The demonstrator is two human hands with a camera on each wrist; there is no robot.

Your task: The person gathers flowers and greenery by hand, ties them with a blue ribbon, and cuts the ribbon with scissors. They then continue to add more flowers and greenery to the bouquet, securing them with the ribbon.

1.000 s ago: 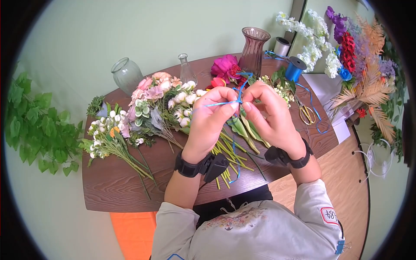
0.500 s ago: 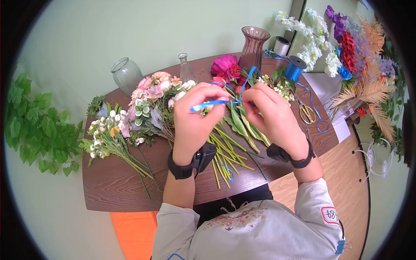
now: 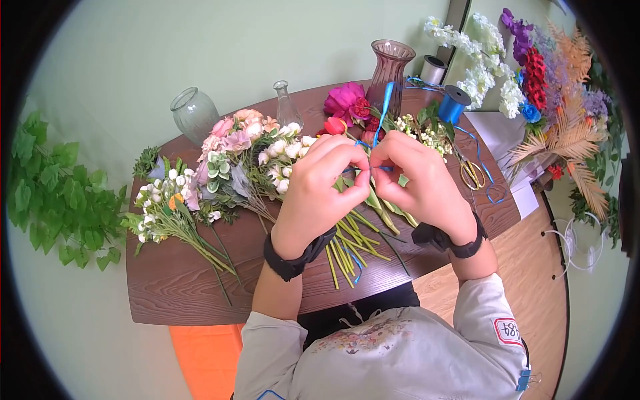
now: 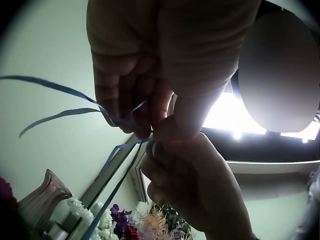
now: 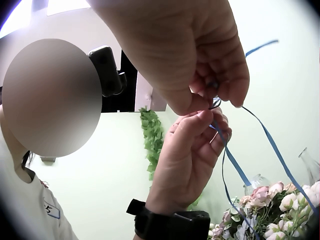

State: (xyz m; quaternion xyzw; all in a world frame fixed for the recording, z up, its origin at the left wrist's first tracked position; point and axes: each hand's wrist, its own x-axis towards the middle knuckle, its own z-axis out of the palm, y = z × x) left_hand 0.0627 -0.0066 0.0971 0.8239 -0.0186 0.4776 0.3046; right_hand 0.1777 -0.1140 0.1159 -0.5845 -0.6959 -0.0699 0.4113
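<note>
Raised over the table, my left hand [image 3: 320,190] and right hand [image 3: 420,183] meet fingertip to fingertip. Between thumb and fingers each one pinches a thin blue ribbon [image 3: 385,110]. One ribbon end stands up above the knuckles in the head view. Several strands of the ribbon [image 5: 275,145] trail from the fingers in the right wrist view, with a small loop at the fingertips. Below the hands lie tulips with a red bloom [image 3: 335,126] and a bundle of green stems [image 3: 347,250]; a piece of blue ribbon shows among the stem ends.
Pink and white flower bunches [image 3: 247,133] lie left on the table [image 3: 193,293]. Behind stand a purple glass vase [image 3: 390,70], a clear bottle [image 3: 285,107] and a clear jar [image 3: 193,113]. A blue ribbon spool [image 3: 455,105] and gold-handled scissors [image 3: 473,175] are at right.
My left hand moved left, drawing ribbon out, then came back to meet the right fingertips. The ribbon end over the right hand now stands more upright. The right hand has barely moved.
</note>
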